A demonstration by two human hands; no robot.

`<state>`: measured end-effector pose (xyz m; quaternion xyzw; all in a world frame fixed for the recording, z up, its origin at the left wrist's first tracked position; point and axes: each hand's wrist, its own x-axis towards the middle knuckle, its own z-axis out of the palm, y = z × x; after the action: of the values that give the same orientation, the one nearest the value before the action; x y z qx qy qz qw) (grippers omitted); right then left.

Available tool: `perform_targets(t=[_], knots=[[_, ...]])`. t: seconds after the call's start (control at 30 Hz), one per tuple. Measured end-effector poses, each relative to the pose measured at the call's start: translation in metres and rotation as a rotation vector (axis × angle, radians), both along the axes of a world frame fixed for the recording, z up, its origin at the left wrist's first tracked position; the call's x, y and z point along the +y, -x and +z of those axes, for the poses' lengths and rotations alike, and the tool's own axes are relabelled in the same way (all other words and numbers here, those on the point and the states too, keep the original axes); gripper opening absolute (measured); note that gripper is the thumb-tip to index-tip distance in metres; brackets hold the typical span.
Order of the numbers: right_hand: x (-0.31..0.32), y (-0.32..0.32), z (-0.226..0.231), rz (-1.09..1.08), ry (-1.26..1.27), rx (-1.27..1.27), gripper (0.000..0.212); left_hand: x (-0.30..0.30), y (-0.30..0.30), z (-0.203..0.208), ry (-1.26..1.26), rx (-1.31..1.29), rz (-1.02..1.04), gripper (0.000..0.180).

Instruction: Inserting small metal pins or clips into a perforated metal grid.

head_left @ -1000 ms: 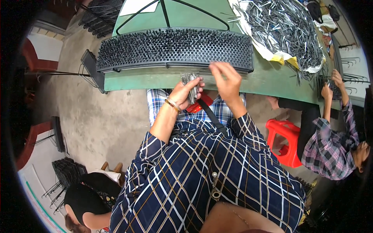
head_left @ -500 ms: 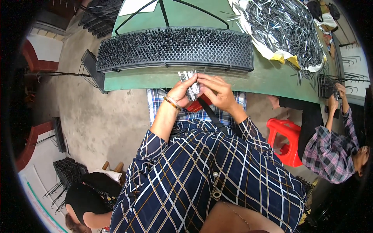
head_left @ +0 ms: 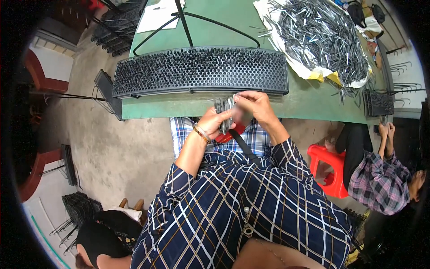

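Observation:
My left hand [head_left: 210, 122] is closed around a bundle of thin silvery metal strips [head_left: 220, 107], held in front of the table's near edge. My right hand [head_left: 263, 109] is against the bundle's right side, its thumb and fingers pinched at the upper end of the strips; blur hides whether a single strip is between them. Just beyond both hands lies a long black rack [head_left: 264, 71] full of small round holes. Dark upright pieces crowd its left and far parts, while more bare holes show toward the near right.
On the green table [head_left: 156, 110], a white sack [head_left: 286, 58] spreads under a heap of loose metal strips [head_left: 320, 40]. White paper [head_left: 154, 20] lies far left. A red stool [head_left: 329, 168] and a co-worker [head_left: 380, 179] are at right; another person [head_left: 109, 235] sits lower left.
The view has tilted, so table and rack sit lower in the picture. My right fingers have shifted to the upper end of the bundle; my left hand keeps its hold.

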<state>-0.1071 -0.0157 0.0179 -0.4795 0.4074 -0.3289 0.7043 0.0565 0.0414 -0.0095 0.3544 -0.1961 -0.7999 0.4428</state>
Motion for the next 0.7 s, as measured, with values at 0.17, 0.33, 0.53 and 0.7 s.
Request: perform_targets(t=[0.17, 0.33, 0.53, 0.7], knots=[[-0.012, 0.003, 0.004, 0.111, 0.046, 0.091, 0.016, -0.001, 0.002, 0.002, -0.012, -0.060, -0.004, 0.020], [-0.028, -0.001, 0.014, -0.005, 0.256, 0.214, 0.016, -0.007, 0.001, 0.005, -0.027, -0.072, 0.092, 0.019], [-0.060, -0.021, 0.025, -0.241, 0.614, 0.258, 0.018, -0.016, 0.000, 0.005, 0.178, -0.271, 0.444, 0.014], [-0.078, -0.032, 0.021, -0.200, 0.892, 0.384, 0.016, -0.023, -0.024, -0.033, 0.558, -0.674, 0.678, 0.013]])
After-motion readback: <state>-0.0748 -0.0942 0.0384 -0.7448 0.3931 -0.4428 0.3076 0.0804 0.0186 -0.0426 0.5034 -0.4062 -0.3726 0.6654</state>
